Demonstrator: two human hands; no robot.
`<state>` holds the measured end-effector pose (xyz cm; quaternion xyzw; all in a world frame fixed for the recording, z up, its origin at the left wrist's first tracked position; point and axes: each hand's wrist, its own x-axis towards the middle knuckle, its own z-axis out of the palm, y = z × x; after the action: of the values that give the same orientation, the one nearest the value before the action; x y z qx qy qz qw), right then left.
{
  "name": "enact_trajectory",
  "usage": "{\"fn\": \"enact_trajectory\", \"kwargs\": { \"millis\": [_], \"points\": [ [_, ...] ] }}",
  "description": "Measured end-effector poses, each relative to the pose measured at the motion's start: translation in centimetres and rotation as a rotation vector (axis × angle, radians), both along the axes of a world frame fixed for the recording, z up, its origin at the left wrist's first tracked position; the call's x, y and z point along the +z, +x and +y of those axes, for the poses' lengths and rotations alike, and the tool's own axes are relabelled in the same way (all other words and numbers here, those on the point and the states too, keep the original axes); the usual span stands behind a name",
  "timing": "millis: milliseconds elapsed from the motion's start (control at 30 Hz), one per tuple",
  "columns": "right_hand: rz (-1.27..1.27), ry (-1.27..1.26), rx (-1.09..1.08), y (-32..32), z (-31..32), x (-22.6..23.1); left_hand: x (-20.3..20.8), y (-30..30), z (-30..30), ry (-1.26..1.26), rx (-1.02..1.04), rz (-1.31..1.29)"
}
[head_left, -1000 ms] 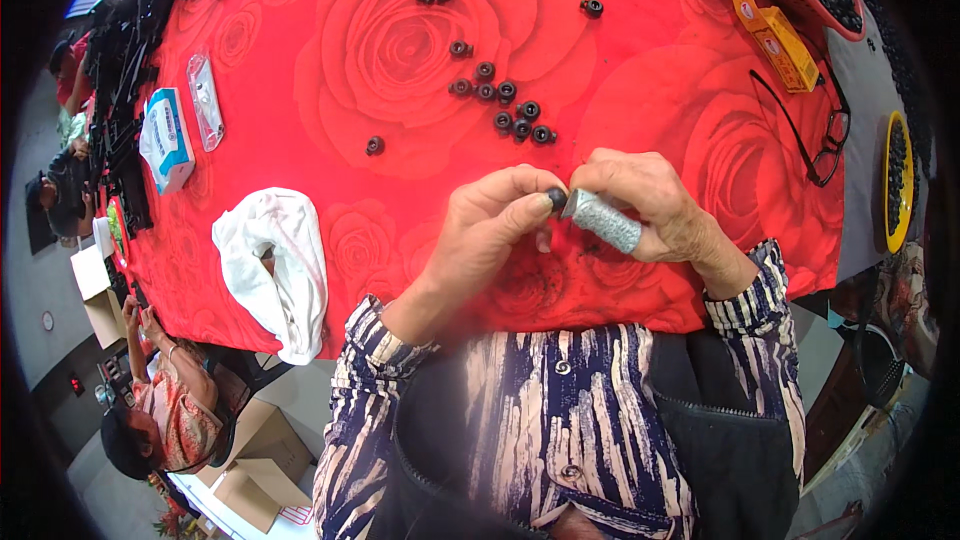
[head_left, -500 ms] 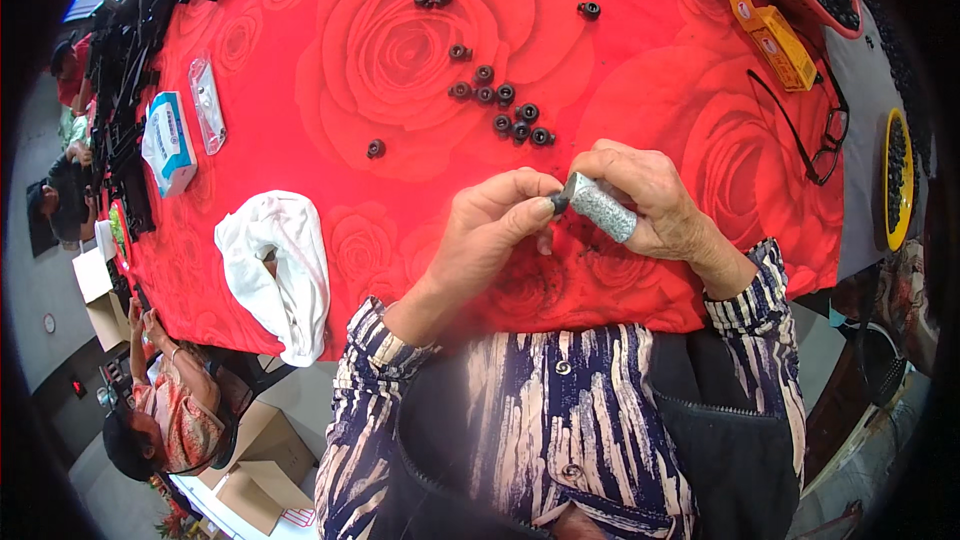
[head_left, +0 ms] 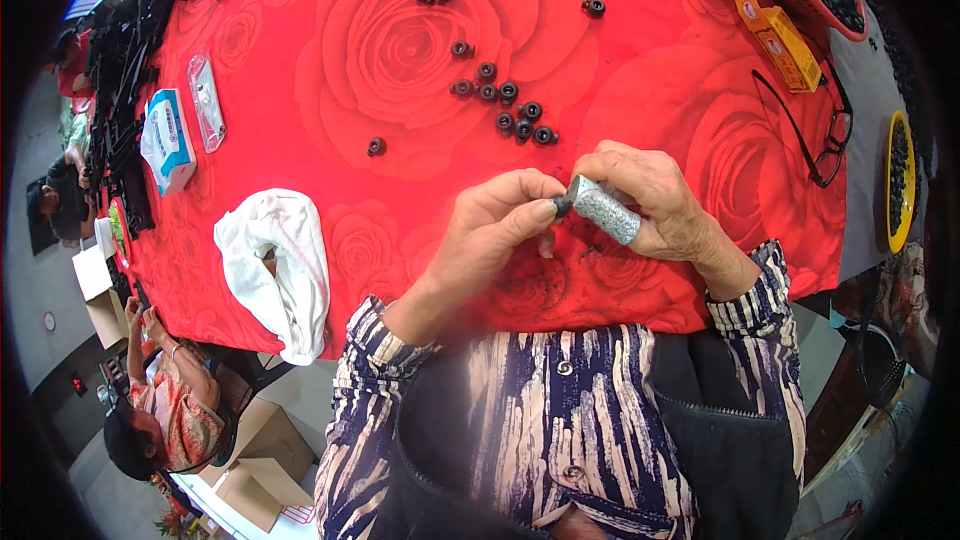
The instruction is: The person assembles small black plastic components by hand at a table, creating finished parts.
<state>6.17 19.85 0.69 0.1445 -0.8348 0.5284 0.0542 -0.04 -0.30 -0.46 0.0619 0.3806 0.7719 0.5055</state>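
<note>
Centrally in the head view, the left hand point(head_left: 490, 220) is pinching a small black part point(head_left: 563, 207) between its fingers, over the red-covered bench point(head_left: 400, 190). The right hand point(head_left: 655, 190) is curling its fingers against a grey speckled cylinder point(head_left: 608, 216) beside that part. At upper centre, loose black parts point(head_left: 487, 92) are lying scattered; 1 white cloth point(head_left: 241, 250) is lying left.

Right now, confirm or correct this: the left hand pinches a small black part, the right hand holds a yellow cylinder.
Not yellow: the head view shows a speckled silver-grey cylinder in the right hand. The left hand does pinch a small black part.
</note>
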Motion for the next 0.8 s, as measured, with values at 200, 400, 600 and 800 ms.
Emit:
{"fn": "enact_trajectory", "kwargs": {
  "millis": [200, 400, 600, 800],
  "points": [
    [0.011, -0.001, -0.050, 0.02, -0.06, -0.26, 0.19, -0.17, 0.09, -0.036, -0.015, 0.025],
    [0.008, 0.037, -0.008, -0.05, 0.09, -0.01, 0.12, -0.20, 0.04, -0.054, -0.053, 0.032],
    [0.031, 0.009, 0.020, -0.13, 0.15, -0.22, 0.37, -0.32, -0.08, -0.061, -0.114, 0.033],
    [0.018, 0.000, 0.032, -0.08, 0.07, -0.45, 0.37, -0.30, -0.13, -0.038, -0.141, 0.069]
  ]
}}
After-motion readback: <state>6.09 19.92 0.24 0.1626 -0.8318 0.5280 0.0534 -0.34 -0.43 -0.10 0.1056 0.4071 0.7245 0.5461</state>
